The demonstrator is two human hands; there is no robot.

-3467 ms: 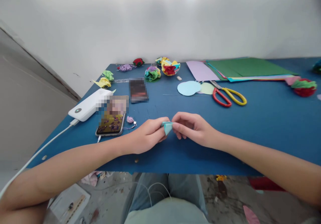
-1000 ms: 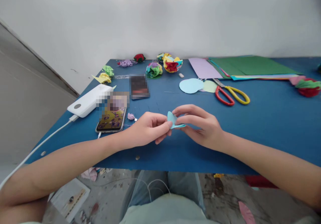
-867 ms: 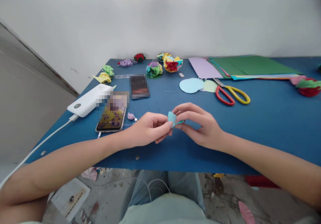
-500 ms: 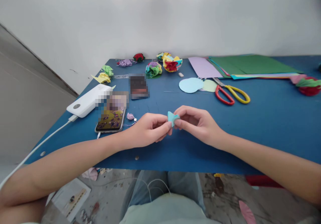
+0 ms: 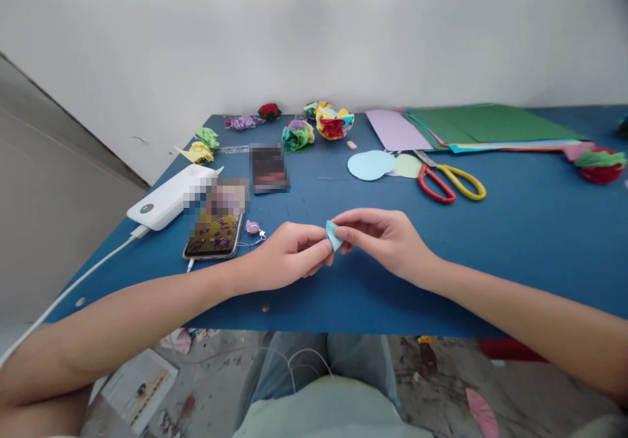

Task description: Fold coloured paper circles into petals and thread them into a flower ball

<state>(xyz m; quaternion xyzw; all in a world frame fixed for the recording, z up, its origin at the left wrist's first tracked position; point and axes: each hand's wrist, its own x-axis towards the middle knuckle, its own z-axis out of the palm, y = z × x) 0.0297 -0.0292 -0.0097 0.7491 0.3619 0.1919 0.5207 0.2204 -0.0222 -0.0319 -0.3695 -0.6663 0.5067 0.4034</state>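
Observation:
A small folded piece of light blue paper (image 5: 333, 235) is pinched between both hands above the front part of the blue table. My left hand (image 5: 297, 255) is closed, with thumb and forefinger gripping the paper's left and lower side. From the other side, my right hand (image 5: 390, 242) presses its thumb and forefinger on the upper right edge. The fingertips cover part of the paper. Beyond the hands lie a light blue paper circle (image 5: 371, 165) and a pale green one (image 5: 408, 165), partly overlapped. Beside them rest scissors (image 5: 454, 184) with one red and one yellow handle.
On the left are a white power bank (image 5: 169, 196) with a cable and a phone (image 5: 213, 232) with a charm (image 5: 252, 227). Crumpled paper flowers (image 5: 335, 124) stand along the back. Stacked coloured sheets (image 5: 495, 126) lie at the back right. The table's (image 5: 304, 317) front edge borders my lap.
My right thumb and fingers have shifted slightly on the blue paper, whose upper right edge now looks pressed narrower. The view has moved slightly.

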